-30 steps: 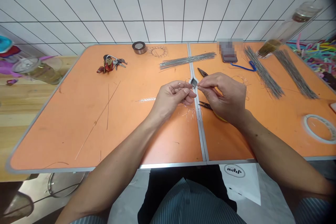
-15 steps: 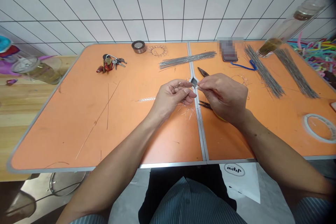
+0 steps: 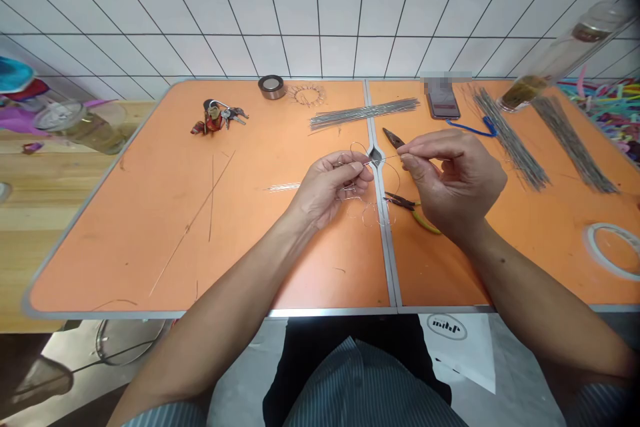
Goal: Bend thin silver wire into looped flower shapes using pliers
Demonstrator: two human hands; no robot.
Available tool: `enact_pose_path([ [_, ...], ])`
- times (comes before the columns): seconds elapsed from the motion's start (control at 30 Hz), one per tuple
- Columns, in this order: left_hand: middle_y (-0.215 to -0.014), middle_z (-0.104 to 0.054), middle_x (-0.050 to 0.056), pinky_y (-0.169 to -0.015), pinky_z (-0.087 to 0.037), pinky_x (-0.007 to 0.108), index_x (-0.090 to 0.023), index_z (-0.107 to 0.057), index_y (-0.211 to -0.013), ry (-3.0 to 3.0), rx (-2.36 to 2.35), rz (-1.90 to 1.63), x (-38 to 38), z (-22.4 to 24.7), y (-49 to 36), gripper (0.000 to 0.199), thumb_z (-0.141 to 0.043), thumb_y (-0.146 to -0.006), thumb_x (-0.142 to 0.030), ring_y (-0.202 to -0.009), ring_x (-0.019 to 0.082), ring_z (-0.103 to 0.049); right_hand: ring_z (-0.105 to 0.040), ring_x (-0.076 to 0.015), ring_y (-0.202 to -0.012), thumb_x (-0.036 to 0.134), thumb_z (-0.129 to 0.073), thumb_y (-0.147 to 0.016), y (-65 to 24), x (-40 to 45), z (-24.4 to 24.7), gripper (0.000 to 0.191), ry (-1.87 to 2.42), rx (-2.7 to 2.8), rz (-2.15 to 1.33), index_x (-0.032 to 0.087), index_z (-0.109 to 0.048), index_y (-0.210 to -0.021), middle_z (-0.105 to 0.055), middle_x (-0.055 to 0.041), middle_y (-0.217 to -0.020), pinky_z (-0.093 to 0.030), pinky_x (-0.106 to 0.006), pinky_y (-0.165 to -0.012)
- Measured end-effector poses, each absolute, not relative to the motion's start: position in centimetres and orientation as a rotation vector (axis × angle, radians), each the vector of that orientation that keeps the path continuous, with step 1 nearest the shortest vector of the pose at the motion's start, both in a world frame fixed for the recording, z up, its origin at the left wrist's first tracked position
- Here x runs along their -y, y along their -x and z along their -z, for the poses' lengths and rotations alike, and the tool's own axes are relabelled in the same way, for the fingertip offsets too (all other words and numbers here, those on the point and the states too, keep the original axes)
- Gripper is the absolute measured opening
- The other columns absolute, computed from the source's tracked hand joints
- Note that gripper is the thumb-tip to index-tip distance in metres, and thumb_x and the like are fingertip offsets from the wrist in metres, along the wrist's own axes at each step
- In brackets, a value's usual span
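Note:
Thin bent wire [image 3: 399, 177] with loops runs between my two hands above the table's middle seam. My left hand [image 3: 337, 185] is closed in a pinch on the looped wire, near the thumb and forefinger tips. Farther right, my right hand [image 3: 453, 177] pinches a fine end of wire between thumb and forefinger, its other fingers curled. Whether both ends belong to one piece I cannot tell. Yellow-handled pliers [image 3: 405, 202] lie beneath my right hand, partly covered by it. A second dark-jawed pair of pliers [image 3: 393, 138] pokes out behind that hand.
Wire bundles lie at the back middle [image 3: 365, 113] and on the right [image 3: 513, 140]. Along the back sit keys [image 3: 220, 117], a tape roll [image 3: 272, 87], a wire ring [image 3: 307, 95] and a phone [image 3: 443, 101]. A glass jar [image 3: 530, 87] and a white ring [image 3: 613, 250] are at right.
My right hand has drawn away to the right from my left hand, opening a gap with wire stretched across it. The view has shifted slightly.

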State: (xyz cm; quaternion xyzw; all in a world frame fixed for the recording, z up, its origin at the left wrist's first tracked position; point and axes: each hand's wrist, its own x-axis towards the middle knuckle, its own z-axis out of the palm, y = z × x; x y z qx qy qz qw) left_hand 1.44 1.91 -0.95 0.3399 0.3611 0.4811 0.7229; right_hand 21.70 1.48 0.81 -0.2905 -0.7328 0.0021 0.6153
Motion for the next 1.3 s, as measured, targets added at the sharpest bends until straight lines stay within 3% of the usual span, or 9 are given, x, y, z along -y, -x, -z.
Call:
enact_pose_path([
  [0.17,-0.081,-0.079,0.003,-0.067,-0.059,0.023,-0.016,-0.077,-0.092,-0.771,-0.815,-1.062,-1.77,0.70,-1.65,0.017,-0.087,-0.080,-0.023,-0.066,0.011,-0.069,-0.081,-0.0230,-0.084,0.020,-0.075,-0.101,-21.70,-1.58,-0.42,0.011,0.743,1.742,0.031,0.029,-0.071,-0.097,-0.081,-0.0003,-0.090,-0.068,-0.042,-0.074],
  [0.43,-0.082,-0.082,0.005,-0.067,-0.060,0.025,-0.017,-0.076,-0.093,-0.949,-0.798,-1.122,-1.44,0.94,-1.87,0.016,-0.086,-0.084,-0.026,-0.065,0.012,-0.072,-0.081,-0.0232,-0.084,0.012,-0.072,-0.100,-21.94,-1.88,-0.26,0.022,0.658,1.830,0.108,0.033,-0.071,-0.105,-0.082,0.0012,-0.092,-0.067,-0.041,-0.071],
  [0.77,-0.084,-0.083,0.006,-0.066,-0.060,0.025,-0.016,-0.078,-0.099,-0.962,-0.813,-1.122,-1.44,0.95,-1.87,0.016,-0.082,-0.086,-0.024,-0.063,0.012,-0.071,-0.081,-0.0218,-0.084,0.010,-0.072,-0.099,-22.08,-1.92,-0.04,0.022,0.653,1.914,0.167,0.032,-0.073,-0.104,-0.084,0.0018,-0.095,-0.064,-0.037,-0.072],
  [1.3,-0.079,-0.080,0.004,-0.061,-0.056,0.024,-0.016,-0.081,-0.093,-1.016,-0.841,-1.070,-1.24,0.84,-1.93,0.011,-0.081,-0.086,-0.024,-0.062,0.011,-0.069,-0.077,-0.0211,-0.078,0.019,-0.074,-0.100,-22.02,-1.40,-0.73,0.013,0.836,1.882,0.022,0.029,-0.073,-0.092,-0.081,0.0009,-0.087,-0.064,-0.038,-0.071],
])
